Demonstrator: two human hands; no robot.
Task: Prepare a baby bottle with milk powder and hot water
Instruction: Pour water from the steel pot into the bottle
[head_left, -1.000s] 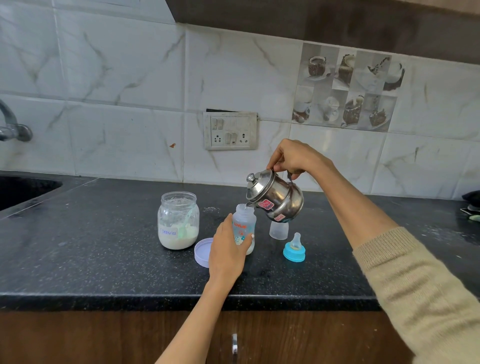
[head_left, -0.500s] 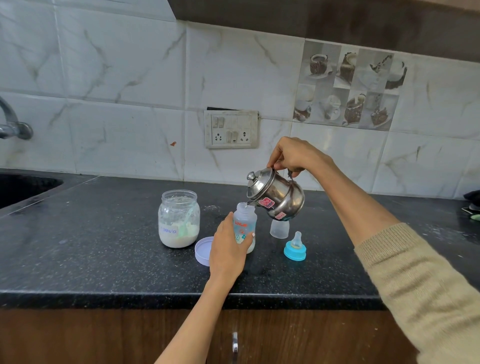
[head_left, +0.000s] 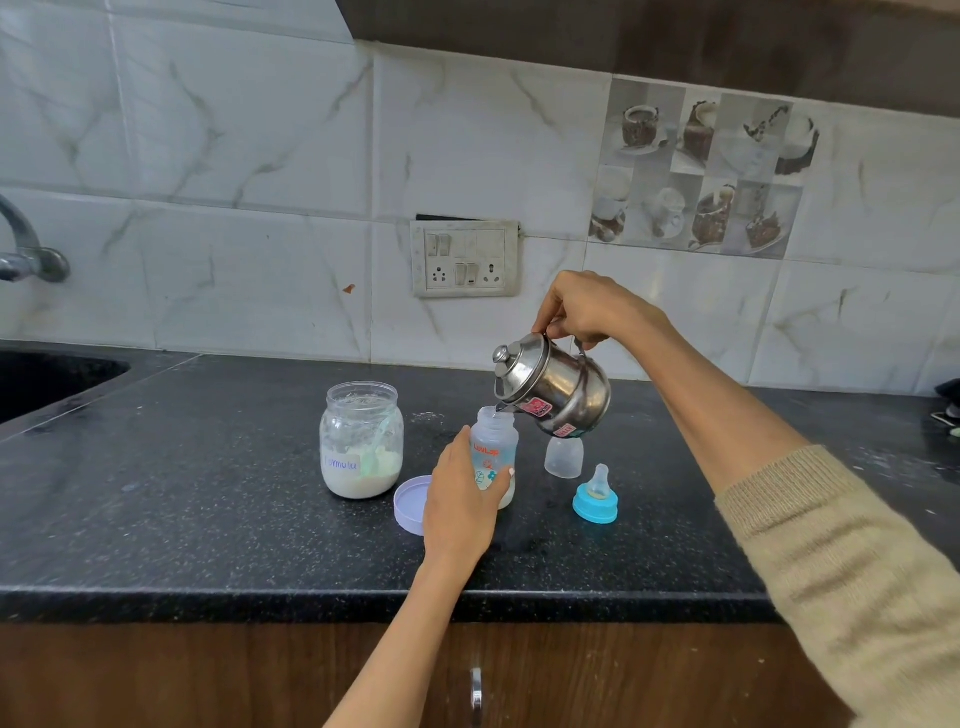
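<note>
Your left hand (head_left: 460, 499) wraps around the clear plastic baby bottle (head_left: 494, 451), which stands upright on the speckled black counter (head_left: 208, 493). Your right hand (head_left: 589, 309) grips the handle of the shiny round steel kettle (head_left: 553, 387), tipped so its spout sits at the bottle's open top. Beside the bottle is a round glass jar (head_left: 362, 439) of white powder, with its flat lilac lid (head_left: 410, 503) close by. A blue ring with a soft nipple (head_left: 596, 499) and a clear cap (head_left: 563, 457) stand on the other side.
</note>
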